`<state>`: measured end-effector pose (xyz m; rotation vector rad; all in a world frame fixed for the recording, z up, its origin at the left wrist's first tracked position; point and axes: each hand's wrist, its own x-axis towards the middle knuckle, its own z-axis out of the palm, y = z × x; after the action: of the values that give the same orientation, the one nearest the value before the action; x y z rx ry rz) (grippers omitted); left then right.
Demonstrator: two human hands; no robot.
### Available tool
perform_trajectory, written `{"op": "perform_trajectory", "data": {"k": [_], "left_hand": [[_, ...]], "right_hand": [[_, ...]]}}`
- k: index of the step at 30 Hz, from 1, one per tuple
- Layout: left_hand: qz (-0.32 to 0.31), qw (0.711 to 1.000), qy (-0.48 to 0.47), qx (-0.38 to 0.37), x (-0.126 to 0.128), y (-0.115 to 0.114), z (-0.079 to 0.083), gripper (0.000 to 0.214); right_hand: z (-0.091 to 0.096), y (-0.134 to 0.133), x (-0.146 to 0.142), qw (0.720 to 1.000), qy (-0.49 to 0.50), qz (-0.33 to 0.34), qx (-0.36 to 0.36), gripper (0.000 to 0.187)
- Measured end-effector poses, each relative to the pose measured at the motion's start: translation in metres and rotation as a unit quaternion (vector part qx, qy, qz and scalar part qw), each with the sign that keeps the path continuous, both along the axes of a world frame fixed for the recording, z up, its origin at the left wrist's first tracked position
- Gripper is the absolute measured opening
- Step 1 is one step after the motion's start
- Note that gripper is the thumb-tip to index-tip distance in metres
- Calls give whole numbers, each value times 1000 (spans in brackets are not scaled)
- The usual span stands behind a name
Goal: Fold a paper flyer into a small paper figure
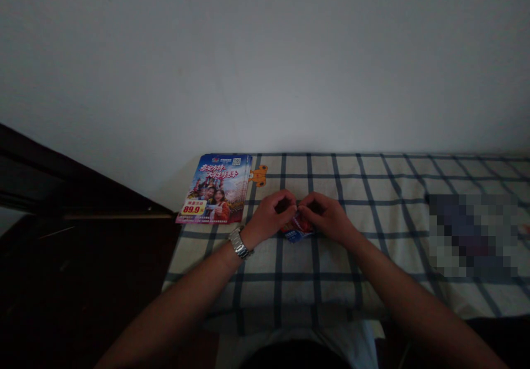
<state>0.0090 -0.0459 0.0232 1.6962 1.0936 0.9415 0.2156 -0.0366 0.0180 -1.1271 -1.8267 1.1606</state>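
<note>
Both my hands meet over the checked cloth, pinching a small folded piece of printed paper (296, 233) in red and blue. My left hand (273, 212), with a metal watch (240, 243) on its wrist, has thumb and forefinger closed at the paper's left upper edge. The fingers of my right hand (325, 217) are pressed together at the same edge from the right. The fingertips nearly touch each other and hide the top of the paper. To the left of my hands lies a stack of printed flyers (219, 184), the top one face up.
A checked cloth (376, 192) covers the surface, which meets a pale wall (290, 70) at the back. An orange bear-shaped figure (259, 175) lies beside the flyers. At the right, a patch (472, 236) is blurred out. Dark floor and furniture (103, 192) are at the left.
</note>
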Motion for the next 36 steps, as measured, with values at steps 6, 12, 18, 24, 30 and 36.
{"op": "perform_trajectory", "data": {"k": [6,12,18,24,30,36], "left_hand": [[2,1000,4,-1,0,0,0,19],[6,1000,-5,-13,-1,1,-2,25],[20,1000,1,-13,-1,0,-1,27],[10,1000,1,-4,-2,1,0,24],[5,1000,13,-8,-2,0,1,25],[3,1000,8,-5,-1,0,2,24]], "right_hand": [[-2,2,0,1000,10,4,-9,19],[-1,4,1,999,22,-18,-18,26],[2,5,1,998,49,-32,-26,26],[-1,5,2,998,51,-7,-41,25],[-1,5,3,999,30,0,-19,27],[-1,4,3,1000,27,-3,-9,25]]}}
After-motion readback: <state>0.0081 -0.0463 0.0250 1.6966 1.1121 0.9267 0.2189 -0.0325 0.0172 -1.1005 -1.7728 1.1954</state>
